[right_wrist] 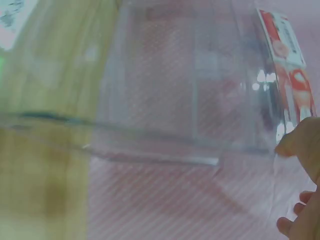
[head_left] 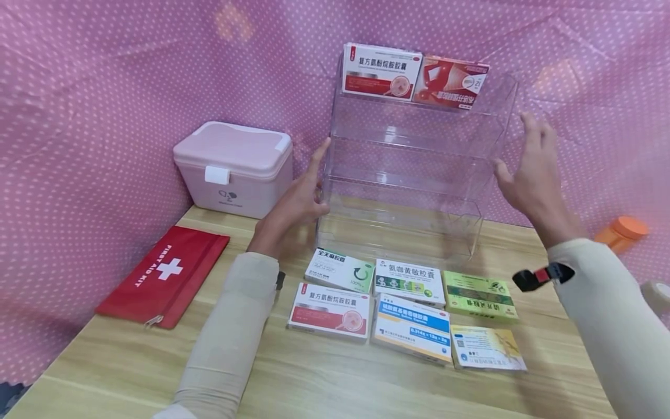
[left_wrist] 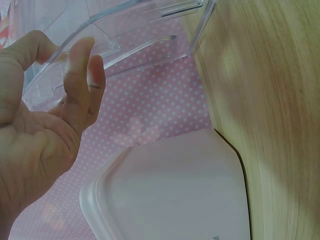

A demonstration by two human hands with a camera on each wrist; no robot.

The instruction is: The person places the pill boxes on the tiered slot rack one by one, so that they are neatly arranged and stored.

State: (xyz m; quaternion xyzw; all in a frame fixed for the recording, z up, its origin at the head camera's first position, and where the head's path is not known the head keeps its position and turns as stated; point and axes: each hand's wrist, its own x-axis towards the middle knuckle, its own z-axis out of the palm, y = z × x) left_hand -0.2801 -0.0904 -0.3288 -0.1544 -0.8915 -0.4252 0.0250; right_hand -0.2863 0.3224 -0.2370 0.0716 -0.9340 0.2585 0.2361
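A clear plastic tiered display rack (head_left: 408, 169) stands at the back of the table. Two medicine boxes sit side by side on its top tier: a white-and-red box (head_left: 382, 71) and a red box (head_left: 451, 81). My left hand (head_left: 299, 195) is at the rack's left side panel, fingers spread along the edge; the left wrist view shows fingertips (left_wrist: 80, 47) right at the panel. My right hand (head_left: 536, 169) is beside the rack's right side, fingers extended and spread. In the right wrist view its thumb (right_wrist: 287, 146) is near the side edge.
In front of the rack lie several medicine boxes, among them a blue-and-white box (head_left: 412, 327) and a green box (head_left: 480, 295). A pale pink lidded case (head_left: 235, 169) and a red first aid pouch (head_left: 164, 276) are left. An orange-capped bottle (head_left: 623, 233) stands at right.
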